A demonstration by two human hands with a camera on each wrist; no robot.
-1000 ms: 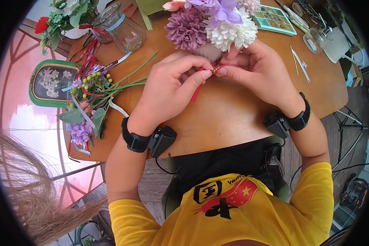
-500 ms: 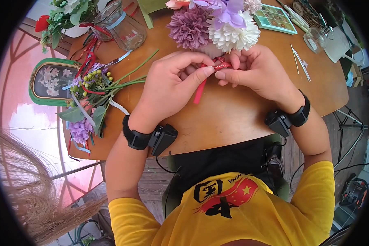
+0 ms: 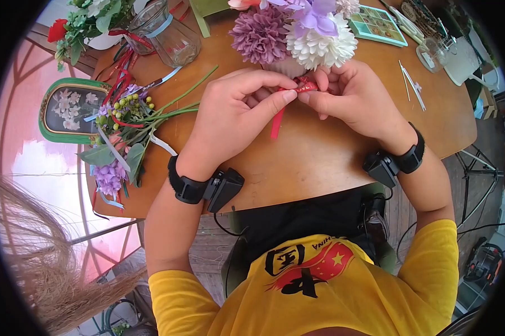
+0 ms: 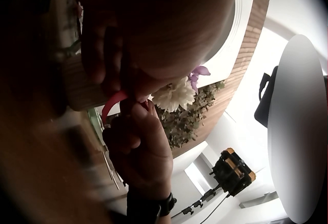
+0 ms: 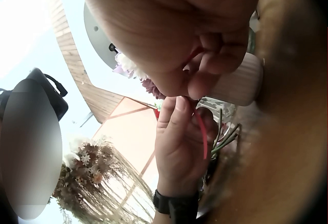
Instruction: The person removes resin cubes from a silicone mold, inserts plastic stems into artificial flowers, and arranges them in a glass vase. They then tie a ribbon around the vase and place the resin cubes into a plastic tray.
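Note:
In the head view, a red ribbon (image 3: 276, 125) is between my two hands, in front of a pale ribbed vase (image 3: 286, 67). My left hand (image 3: 227, 115) pinches it between thumb and index finger, and a tail hangs down below those fingertips. My right hand (image 3: 353, 98) grips the other part with thumb and curled fingers. Both thumb tips almost meet. Above the vase, a mauve pompom flower (image 3: 258, 36), a white flower (image 3: 322, 43) and a lilac flower (image 3: 315, 21) sit close over the hands. In the right wrist view the ribbon's tail (image 5: 203, 137) hangs beside the left hand.
Loose flower stems (image 3: 174, 106) with purple blooms and green berries lie left, beside a green oval frame (image 3: 49, 131). A glass jar (image 3: 177, 47) stands behind them. At right are white sticks (image 3: 415, 92), a teal compartment box (image 3: 376, 25) and a small glass bottle (image 3: 429, 56).
The ribbon between the fingers has been drawn into a tighter bunch, its tail swinging slightly right. My right fingers have shifted from their earlier spread around it; both hands stay before the vase.

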